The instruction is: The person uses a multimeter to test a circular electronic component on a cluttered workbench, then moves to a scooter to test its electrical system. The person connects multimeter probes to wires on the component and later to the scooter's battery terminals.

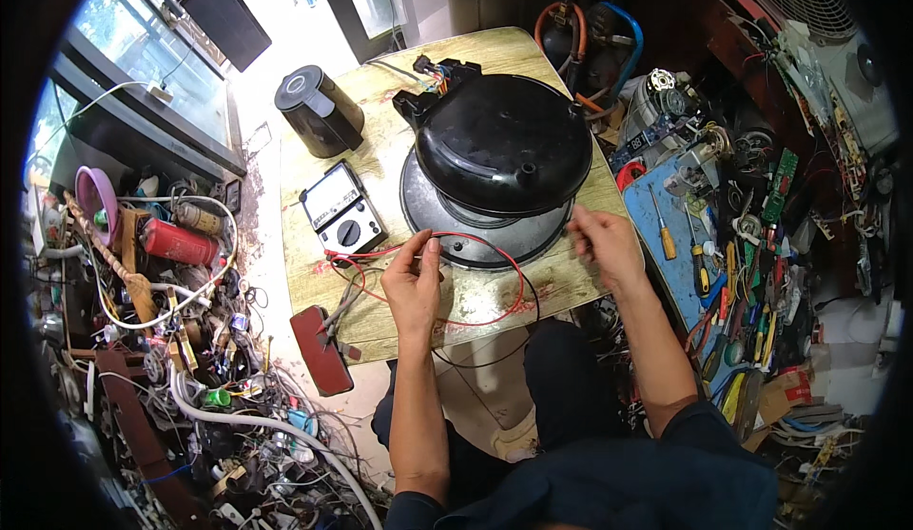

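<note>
A black oval appliance body (502, 140) with a wired bracket (433, 83) rests on a round dark base (418, 202) on the wooden table (314, 187). My left hand (416, 297), in front of the base, pinches the red test lead (475, 237), which loops over the table beside a black lead (534, 313). My right hand (609, 249) is at the base's right edge, fingers curled; what is in them, if anything, is too small to make out. An analog multimeter (344, 221) lies left of the base. A red-brown phone-like slab (321, 349) lies at the front-left corner.
A dark pitcher (317, 116) stands back left on the table. At right, a blue board (670, 235) holds screwdrivers and tools. A red cylinder (179, 242) and tangled scrap fill the left side. Hoses (623, 54) are behind. My legs (561, 368) are below the table's front edge.
</note>
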A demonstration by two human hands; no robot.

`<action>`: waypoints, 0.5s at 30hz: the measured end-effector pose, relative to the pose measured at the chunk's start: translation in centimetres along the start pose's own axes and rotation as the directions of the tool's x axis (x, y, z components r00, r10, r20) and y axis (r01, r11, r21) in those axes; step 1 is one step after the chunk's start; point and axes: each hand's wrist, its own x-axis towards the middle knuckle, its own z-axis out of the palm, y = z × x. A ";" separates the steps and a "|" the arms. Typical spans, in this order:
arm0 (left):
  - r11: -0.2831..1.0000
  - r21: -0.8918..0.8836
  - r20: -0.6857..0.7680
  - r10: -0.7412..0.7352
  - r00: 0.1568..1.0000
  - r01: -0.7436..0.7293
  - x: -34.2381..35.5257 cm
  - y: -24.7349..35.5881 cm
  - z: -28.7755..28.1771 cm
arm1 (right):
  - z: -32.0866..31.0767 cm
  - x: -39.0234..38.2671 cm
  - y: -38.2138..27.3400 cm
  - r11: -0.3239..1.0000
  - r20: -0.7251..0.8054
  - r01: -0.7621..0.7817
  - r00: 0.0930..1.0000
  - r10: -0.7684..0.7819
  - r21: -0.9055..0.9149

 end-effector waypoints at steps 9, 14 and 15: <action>0.752 0.613 -0.038 0.335 0.941 -0.243 2.3 -0.6 -1.6 | -2.5 9.8 -5.9 0.994 -0.099 -0.106 0.990 0.103 -0.022; 0.763 0.639 -0.039 0.161 0.986 -0.100 3.1 -0.7 -1.0 | 1.5 9.6 -7.7 0.975 0.071 -0.223 0.972 0.224 -0.014; 0.790 0.607 -0.036 0.134 0.990 -0.085 3.1 -1.1 -0.8 | 1.0 10.7 -6.9 0.970 0.084 -0.242 0.967 0.242 -0.009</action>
